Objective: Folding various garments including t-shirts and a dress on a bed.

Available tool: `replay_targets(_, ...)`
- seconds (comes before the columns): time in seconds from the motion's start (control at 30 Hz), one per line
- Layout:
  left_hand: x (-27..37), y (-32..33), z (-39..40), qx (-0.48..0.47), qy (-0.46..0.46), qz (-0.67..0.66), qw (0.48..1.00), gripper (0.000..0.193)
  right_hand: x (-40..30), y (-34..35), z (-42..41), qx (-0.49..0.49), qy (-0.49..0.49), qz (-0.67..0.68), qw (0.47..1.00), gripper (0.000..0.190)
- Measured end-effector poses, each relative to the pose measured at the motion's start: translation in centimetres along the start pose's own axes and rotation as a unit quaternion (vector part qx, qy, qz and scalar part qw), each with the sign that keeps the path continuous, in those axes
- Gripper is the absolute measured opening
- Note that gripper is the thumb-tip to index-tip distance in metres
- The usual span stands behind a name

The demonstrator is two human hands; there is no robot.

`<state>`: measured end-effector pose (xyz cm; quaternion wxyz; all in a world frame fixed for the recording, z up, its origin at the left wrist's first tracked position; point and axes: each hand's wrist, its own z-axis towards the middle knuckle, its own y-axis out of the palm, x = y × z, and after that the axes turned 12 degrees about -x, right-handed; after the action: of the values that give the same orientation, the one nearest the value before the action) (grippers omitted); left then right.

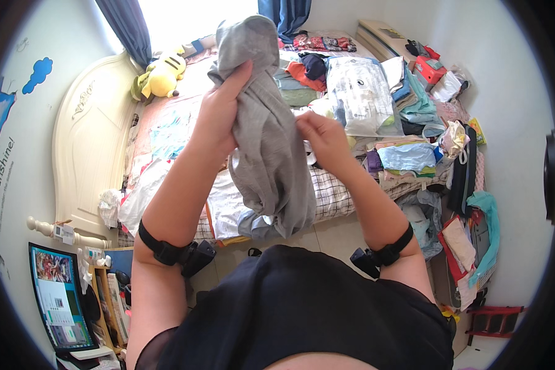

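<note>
A grey cloth garment (273, 138) hangs bunched in front of me, its upper end raised towards the window. My left hand (226, 108) grips it near the top, with the thumb across the fabric and the fingers partly hidden behind it. At the garment's right edge is my right hand (319, 134), its fingers curled and thumb and forefinger pinched together at the cloth. The garment's lower end hangs near the bed's front edge, beside a white folded cloth (226, 199).
Beyond my hands lies a bed with a checked cover (335, 194). On it are a yellow plush toy (164, 76), a clear plastic bag (360, 92) and folded clothes (407, 157). A monitor (62, 296) stands lower left; a red-framed item (495, 321) is lower right.
</note>
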<state>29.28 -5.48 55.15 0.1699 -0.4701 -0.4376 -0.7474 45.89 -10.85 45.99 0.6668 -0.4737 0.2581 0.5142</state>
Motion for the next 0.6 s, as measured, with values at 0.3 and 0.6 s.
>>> replay_targets(0.3,-2.1,-3.4,-4.4,-0.083,-0.149,0.118,0.978,0.038,-1.5,-1.8,1.9,-0.001,0.127,0.543,0.83,0.018)
replay_targets(0.6,-2.9,-3.4,-3.8,-0.058,-0.076,-0.103,0.99,0.038,1.9,-0.3,0.9,0.161,0.037,0.097,0.981,0.014)
